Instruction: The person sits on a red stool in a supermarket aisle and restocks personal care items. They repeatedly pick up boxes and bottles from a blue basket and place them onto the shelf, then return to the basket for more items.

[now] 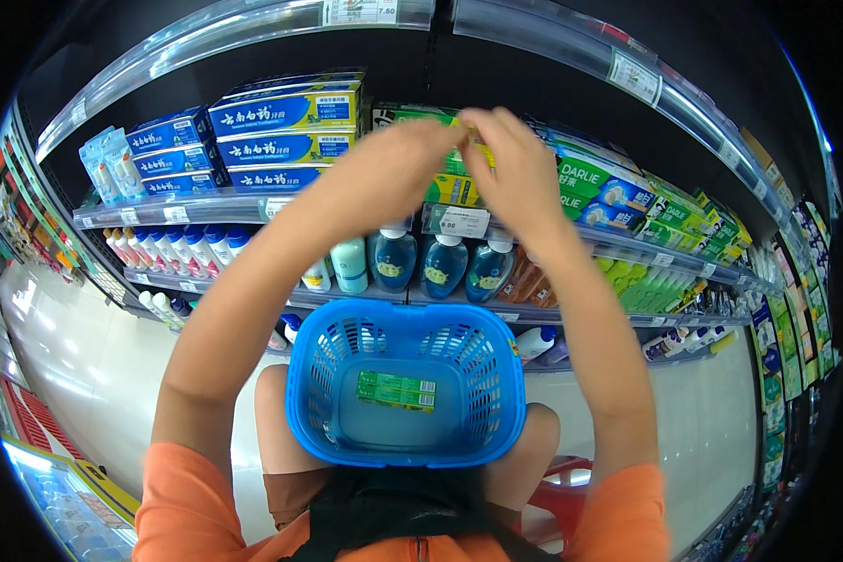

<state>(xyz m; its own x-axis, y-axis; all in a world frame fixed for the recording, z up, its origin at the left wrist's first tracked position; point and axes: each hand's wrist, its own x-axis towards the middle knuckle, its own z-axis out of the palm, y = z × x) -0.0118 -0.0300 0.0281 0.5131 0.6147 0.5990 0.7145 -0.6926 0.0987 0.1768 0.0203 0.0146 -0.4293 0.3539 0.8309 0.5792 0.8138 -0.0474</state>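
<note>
Both my arms reach forward to a shelf of toothpaste boxes. My left hand (pixel 407 159) and my right hand (pixel 517 169) meet at the fingertips in front of green and yellow toothpaste boxes (pixel 454 190). The fingers of both hands are bent and closed, slightly blurred; what they hold, if anything, is hidden. On my lap rests a blue plastic basket (pixel 405 456) with slotted sides. Green toothpaste packaging (pixel 395 391) lies flat on its bottom, one box or two side by side.
Blue toothpaste boxes (pixel 286 120) are stacked left of my hands, green ones (pixel 609 183) to the right. Dark blue bottles (pixel 443 265) line the shelf below. A clear shelf edge (pixel 571 37) curves overhead. Beside my right leg shows a red stool (pixel 557 501).
</note>
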